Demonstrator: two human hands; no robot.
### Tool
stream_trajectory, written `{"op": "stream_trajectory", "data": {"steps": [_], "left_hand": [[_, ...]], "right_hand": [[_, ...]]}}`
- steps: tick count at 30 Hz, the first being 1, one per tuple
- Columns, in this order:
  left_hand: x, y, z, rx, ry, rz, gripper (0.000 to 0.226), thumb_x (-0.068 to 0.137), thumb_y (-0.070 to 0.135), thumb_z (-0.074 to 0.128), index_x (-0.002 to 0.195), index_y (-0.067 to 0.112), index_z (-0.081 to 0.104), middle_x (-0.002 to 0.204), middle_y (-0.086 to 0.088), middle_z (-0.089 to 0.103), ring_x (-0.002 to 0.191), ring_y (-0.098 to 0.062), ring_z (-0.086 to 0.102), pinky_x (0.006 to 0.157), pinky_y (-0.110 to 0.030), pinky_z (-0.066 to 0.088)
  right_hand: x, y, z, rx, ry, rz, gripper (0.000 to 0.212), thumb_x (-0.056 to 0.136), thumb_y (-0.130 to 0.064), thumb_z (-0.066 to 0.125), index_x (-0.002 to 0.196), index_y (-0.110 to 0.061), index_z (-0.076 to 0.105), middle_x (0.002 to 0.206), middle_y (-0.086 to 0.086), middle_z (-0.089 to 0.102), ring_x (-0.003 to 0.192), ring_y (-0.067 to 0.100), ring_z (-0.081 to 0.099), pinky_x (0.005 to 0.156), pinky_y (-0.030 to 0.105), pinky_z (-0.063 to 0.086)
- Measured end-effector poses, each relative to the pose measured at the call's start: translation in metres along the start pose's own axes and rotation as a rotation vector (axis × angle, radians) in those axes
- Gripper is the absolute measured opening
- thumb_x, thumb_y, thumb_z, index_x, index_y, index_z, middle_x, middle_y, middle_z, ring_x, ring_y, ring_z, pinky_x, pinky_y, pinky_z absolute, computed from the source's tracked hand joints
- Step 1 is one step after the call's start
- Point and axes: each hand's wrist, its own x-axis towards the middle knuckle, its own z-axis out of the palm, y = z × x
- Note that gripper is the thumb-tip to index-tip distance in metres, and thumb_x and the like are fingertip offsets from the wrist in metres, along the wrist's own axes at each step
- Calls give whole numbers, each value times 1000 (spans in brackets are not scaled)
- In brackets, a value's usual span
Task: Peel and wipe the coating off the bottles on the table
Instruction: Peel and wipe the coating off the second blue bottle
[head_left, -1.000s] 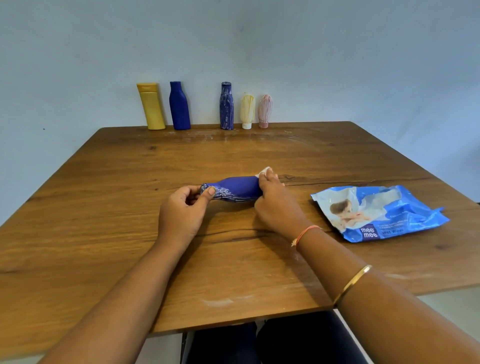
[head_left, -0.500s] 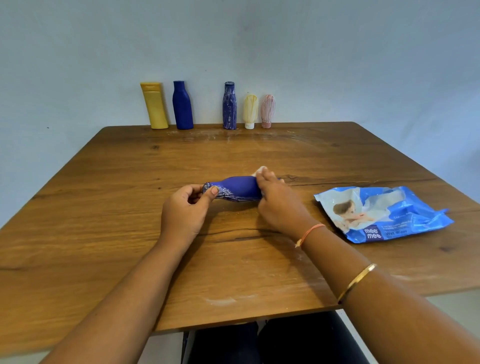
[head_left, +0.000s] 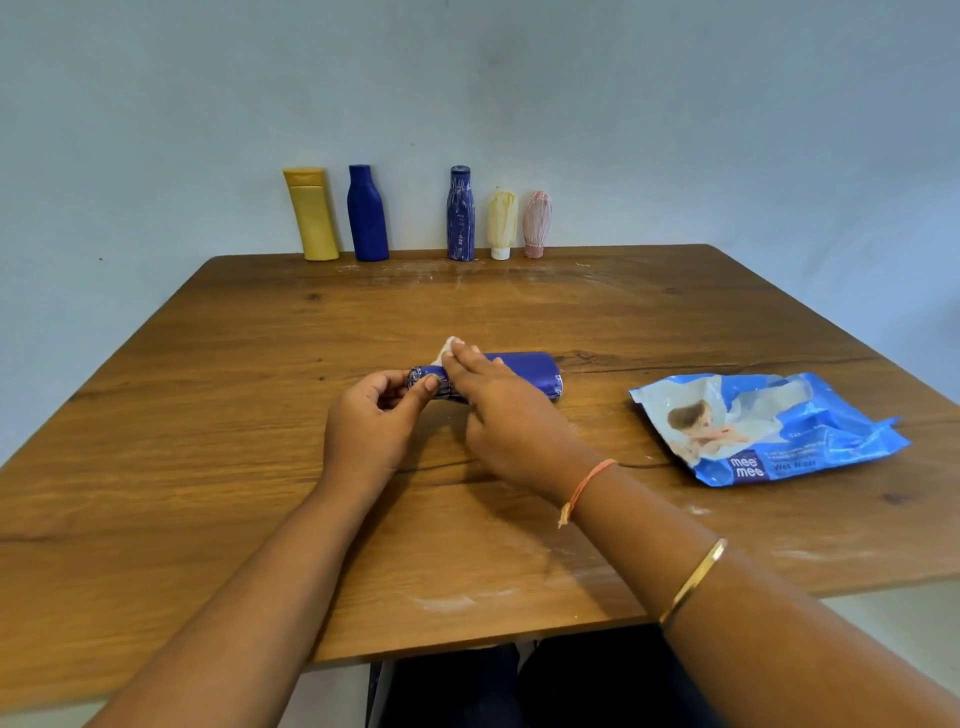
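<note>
A dark blue bottle (head_left: 524, 371) lies on its side in the middle of the wooden table (head_left: 208, 415), cap end to the left. White streaks of coating remain near the cap. My left hand (head_left: 371, 426) pinches the cap end between thumb and fingers. My right hand (head_left: 509, 415) lies over the bottle's neck and holds a white wipe (head_left: 448, 347) against it; the wipe pokes out beyond the fingertips. The right thumb is hidden.
Along the far edge stand a yellow bottle (head_left: 311, 215), a clean blue bottle (head_left: 368, 215), a streaked blue bottle (head_left: 461, 215), a cream tube (head_left: 502, 221) and a pink tube (head_left: 536, 221). A blue wet-wipes pack (head_left: 769, 426) lies to the right. White smears mark the tabletop.
My right hand has slid with the wipe from the bottle's base end leftward to the neck, uncovering the clean blue body. The left hand keeps its hold on the cap.
</note>
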Motion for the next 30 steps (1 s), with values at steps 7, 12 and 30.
{"op": "stream_trajectory", "data": {"steps": [7, 12, 30], "left_hand": [[0, 3, -2, -28, -4, -35, 16, 82, 31, 68, 92, 18, 67, 75, 4, 61, 64, -5, 52, 60, -18, 43], [-3, 6, -6, -25, -101, 13, 34, 82, 22, 69, 114, 27, 58, 78, 4, 56, 67, -5, 50, 61, -15, 44], [0, -1, -4, 44, -199, 130, 37, 82, 15, 68, 104, 43, 57, 98, -4, 60, 80, -5, 53, 69, -16, 46]], "right_hand": [[-3, 32, -13, -15, 19, 220, 61, 92, -1, 37, 148, -13, 16, 157, 1, 6, 144, 14, 8, 114, 26, 10], [-3, 37, -12, -34, 40, 240, 66, 89, 0, 42, 148, -15, 16, 157, 2, 8, 144, 16, 9, 114, 28, 13], [9, 30, -33, 442, 352, 403, 18, 89, -5, 43, 102, -14, 52, 100, 2, 51, 88, 11, 46, 59, 17, 36]]}}
